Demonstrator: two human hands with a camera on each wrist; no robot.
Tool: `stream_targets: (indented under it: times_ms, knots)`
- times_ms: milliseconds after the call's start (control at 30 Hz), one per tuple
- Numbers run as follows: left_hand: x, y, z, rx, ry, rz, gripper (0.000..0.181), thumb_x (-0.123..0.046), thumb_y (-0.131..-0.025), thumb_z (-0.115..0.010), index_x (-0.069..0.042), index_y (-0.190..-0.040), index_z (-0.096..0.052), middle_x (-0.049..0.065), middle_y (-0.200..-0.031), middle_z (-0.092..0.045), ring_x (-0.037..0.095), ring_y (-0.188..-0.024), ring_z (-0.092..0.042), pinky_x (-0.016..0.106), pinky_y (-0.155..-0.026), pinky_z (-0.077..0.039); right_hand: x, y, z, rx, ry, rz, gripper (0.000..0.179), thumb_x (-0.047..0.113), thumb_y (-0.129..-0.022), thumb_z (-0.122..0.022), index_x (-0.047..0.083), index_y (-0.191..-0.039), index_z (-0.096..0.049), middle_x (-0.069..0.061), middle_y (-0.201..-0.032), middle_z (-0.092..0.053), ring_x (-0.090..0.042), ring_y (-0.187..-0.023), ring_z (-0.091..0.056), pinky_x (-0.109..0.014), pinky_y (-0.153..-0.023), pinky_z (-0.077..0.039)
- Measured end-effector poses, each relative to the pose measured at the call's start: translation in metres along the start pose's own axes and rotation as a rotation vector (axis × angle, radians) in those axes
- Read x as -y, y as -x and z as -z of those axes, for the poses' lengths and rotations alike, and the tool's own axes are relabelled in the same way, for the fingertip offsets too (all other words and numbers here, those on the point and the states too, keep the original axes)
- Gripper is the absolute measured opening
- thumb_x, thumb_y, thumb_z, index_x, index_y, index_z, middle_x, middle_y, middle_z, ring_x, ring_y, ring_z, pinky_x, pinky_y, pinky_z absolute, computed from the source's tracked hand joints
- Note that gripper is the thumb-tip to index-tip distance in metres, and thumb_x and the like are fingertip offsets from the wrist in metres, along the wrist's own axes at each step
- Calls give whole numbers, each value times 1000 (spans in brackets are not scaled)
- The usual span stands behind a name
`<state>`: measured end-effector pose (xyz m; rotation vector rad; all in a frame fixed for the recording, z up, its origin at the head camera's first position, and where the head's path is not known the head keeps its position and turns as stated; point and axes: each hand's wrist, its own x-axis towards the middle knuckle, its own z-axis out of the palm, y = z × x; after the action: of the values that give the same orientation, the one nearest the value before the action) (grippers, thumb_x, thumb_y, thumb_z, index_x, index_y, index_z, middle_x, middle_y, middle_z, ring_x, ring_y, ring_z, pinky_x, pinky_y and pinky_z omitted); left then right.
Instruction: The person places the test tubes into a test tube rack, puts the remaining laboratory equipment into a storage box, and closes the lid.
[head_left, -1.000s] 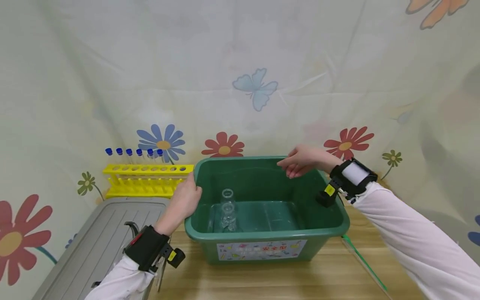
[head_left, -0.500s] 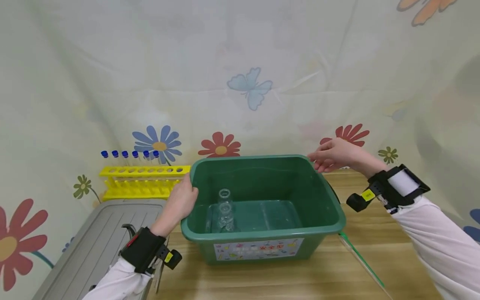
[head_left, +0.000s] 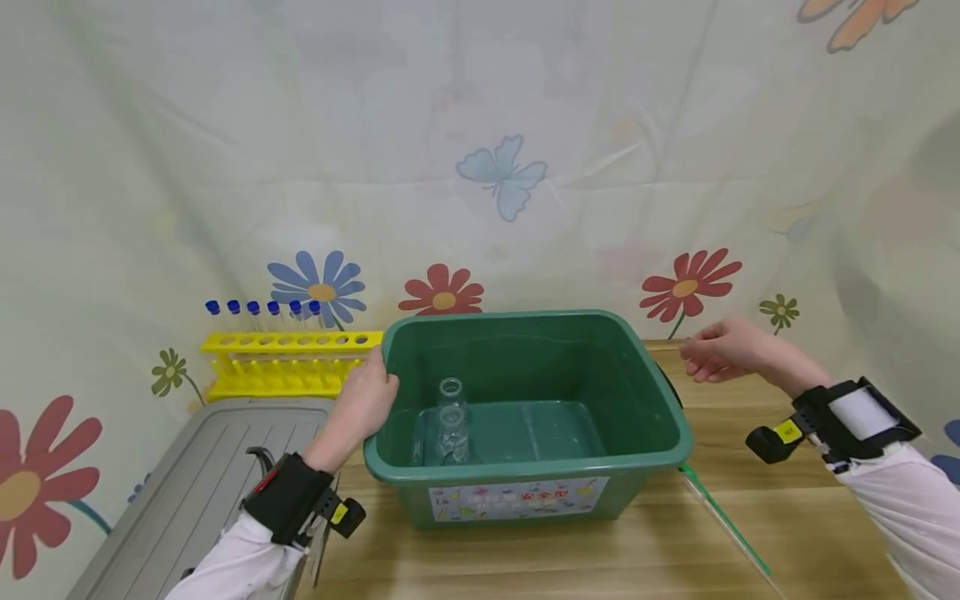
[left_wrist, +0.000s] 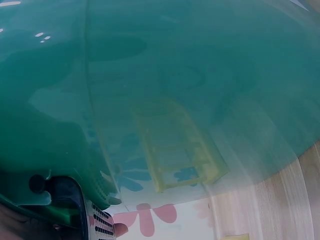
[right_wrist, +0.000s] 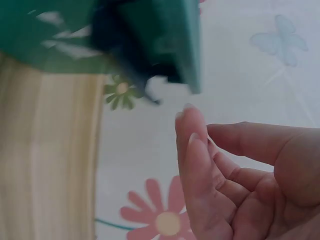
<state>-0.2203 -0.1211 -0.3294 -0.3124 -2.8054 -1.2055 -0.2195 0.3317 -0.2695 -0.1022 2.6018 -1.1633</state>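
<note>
Left hand [head_left: 365, 398] grips the green rectangular plastic tub [head_left: 528, 472] at nine o'clock on the wood-grain surface [head_left: 540, 571], right hand [head_left: 723, 350] loosely curled, empty, past two o'clock; one-sided pulling could tilt it, toppling the clear, glass-looking bottles [head_left: 452, 423] inside near eight.

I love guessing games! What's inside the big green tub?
At least two clear containers stand in the green tub, toward the left. Its front covers the nearest part inside, so anything there is hidden.
</note>
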Motion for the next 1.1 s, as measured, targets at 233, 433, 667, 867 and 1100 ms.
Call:
stream_targets:
  times_ms: [233,433,667,867,1100]
  knots:
    - [0,0,-1,3,21,-4,39,-2,-91,-37,6,-129,-30,23,-106,-52,28,-75,-63,33,-54,-53,-25,1,-12,58,-27,-58,24,13,-92,-52,-10,-94,-58,-10,-73,-62,-19,-62,-62,-28,-61,-52]
    - [-1,1,-1,0,14,-1,40,-2,-91,-37,6,-129,-30,24,-107,-52,29,-77,-63,34,-55,-53,-41,1,-30,92,-4,-72,18,4,-91,-49,-10,-89,-59,-11,-69,-60,-18,-58,-60,-27,-56,-52]
    - [-1,0,-1,-9,8,-5,38,-2,-91,-37,6,-128,-31,23,-105,-53,28,-75,-63,34,-54,-53,-57,7,-55,105,91,-143,13,1,-85,-53,-2,-74,-60,-8,-60,-57,-14,-50,-54,-24,-49,-48]
    - [-2,0,-1,-5,2,2,38,-3,-91,-37,5,-128,-31,23,-105,-54,28,-75,-63,33,-54,-53,-70,12,-68,112,124,-165,13,-3,-80,-55,-2,-67,-57,-8,-57,-57,-12,-46,-51,-20,-44,-44]
    - [-2,0,-1,2,16,8,40,-2,-92,-38,6,-130,-30,24,-108,-52,30,-78,-63,35,-56,-53,-83,17,-79,125,195,-126,15,-6,-70,-58,0,-57,-55,-5,-50,-53,-10,-42,-47,-17,-40,-39]
